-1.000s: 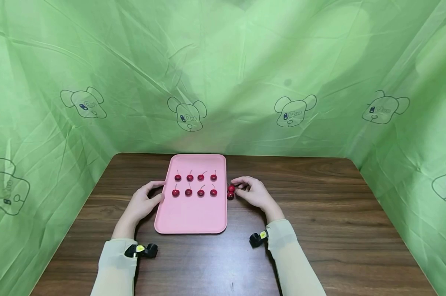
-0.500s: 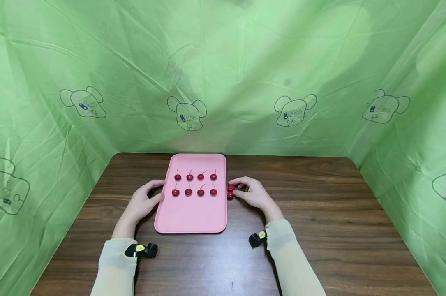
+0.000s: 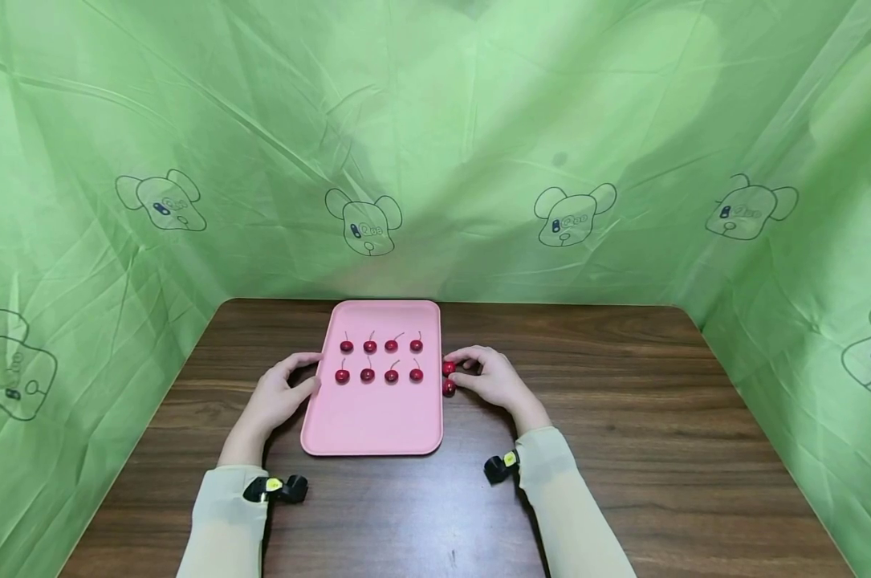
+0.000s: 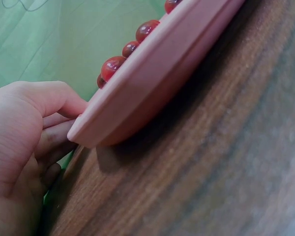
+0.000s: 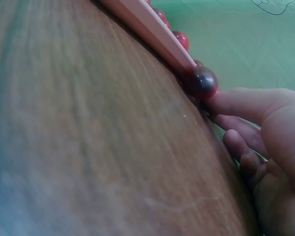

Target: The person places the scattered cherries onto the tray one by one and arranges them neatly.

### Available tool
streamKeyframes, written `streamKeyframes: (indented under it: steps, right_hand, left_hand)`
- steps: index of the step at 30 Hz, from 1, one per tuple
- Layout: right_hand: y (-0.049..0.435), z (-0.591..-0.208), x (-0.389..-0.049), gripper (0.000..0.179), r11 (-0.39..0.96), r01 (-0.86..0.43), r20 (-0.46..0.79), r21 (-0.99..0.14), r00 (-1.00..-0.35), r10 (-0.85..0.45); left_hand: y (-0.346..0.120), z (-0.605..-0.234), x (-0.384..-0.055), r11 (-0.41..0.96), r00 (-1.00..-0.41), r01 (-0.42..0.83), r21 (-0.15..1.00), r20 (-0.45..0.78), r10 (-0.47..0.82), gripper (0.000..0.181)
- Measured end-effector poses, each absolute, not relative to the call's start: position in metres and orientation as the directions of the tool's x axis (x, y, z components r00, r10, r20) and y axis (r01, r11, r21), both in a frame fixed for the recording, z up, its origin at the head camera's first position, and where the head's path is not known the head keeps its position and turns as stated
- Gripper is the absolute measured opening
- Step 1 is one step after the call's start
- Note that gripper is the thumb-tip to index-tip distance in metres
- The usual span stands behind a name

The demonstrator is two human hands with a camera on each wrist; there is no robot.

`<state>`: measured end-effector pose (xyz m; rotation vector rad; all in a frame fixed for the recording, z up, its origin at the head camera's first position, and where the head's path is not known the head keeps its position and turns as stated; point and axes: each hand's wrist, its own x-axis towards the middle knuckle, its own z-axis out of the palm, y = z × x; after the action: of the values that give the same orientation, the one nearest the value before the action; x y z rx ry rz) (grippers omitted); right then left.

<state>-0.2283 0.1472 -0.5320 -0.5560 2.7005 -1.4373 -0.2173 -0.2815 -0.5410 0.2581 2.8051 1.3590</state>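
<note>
A pink tray [image 3: 373, 419] carries two rows of red cherries [image 3: 367, 374], stems pointing up and back. At its left side, the thumb and fingers of my left hand [image 3: 274, 399] touch the rim, spread apart from each other; the left wrist view has the thumb [image 4: 71, 103] bent against the rim. Just past the tray's right edge, my right hand [image 3: 498, 379] pinches a cherry [image 3: 449, 368] between thumb and forefinger. A second cherry [image 3: 448, 388] sits on the table in front of it, close by the thumb; it looks dark in the right wrist view.
The brown wooden table [image 3: 623, 449] extends to both sides and in front of the tray. Green cloth [image 3: 471, 144] with printed mouse-like heads stands behind the table and along its sides. A black wrist camera [image 3: 503, 467] hangs at each sleeve.
My right hand has shifted slightly left, its thumb and forefinger now around the farther cherry. The nearer cherry sits slightly farther from that one. My left hand and the tray stay put.
</note>
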Motion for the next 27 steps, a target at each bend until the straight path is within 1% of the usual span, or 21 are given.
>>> streamKeyframes:
  steps: [5,13,23,27]
  right_hand:
    - [0.1471,-0.5330,-0.2290,0.032,0.504,-0.296,0.141,-0.812,-0.936,-0.322]
    - [0.1468,-0.5355,-0.2317,0.027,0.506,-0.287,0.136,-0.813,-0.940,-0.314]
    - [0.1465,-0.5348,-0.2324,0.025,0.508,-0.275,0.124,-0.817,-0.942,-0.311]
    - [0.1462,-0.5345,-0.2323,0.023,0.498,-0.246,0.100,-0.832,-0.948,-0.302]
  left_hand:
    - [-0.2814,-0.5412,-0.2177,0.610,-0.986,0.144,0.779,0.062,0.154,0.044]
    - [-0.2816,-0.5424,-0.2183,0.609,-0.986,0.145,0.780,0.063,0.154,0.044]
    - [-0.2815,-0.5420,-0.2186,0.604,-0.986,0.145,0.784,0.064,0.154,0.044]
    - [-0.2815,-0.5422,-0.2186,0.602,-0.986,0.148,0.784,0.066,0.155,0.044]
